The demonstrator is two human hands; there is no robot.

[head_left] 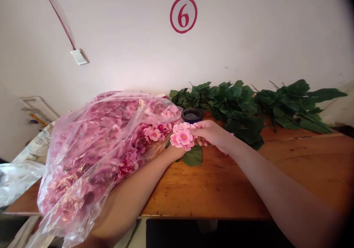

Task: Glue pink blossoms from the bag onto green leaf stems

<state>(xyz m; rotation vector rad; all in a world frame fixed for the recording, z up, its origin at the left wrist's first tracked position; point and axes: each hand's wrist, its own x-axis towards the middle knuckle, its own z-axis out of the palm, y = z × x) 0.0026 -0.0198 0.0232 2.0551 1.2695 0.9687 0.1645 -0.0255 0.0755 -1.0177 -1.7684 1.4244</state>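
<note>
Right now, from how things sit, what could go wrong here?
The right hand is close to the dark pot, so a bump might tip it. The left forearm runs beside the plastic bag; a snag could spill some pink blossoms. Too hard a pinch might crush the held flower cluster.

Soft, diffuse light lies on the wall (127, 30). At eight o'clock the plastic bag (85, 152) gives white glares. The pink flowers (183, 136), in the centre, are rather clear, but the right forearm (268, 174) toward four o'clock is blurred. Darkness rounds the two o'clock corner.
</note>
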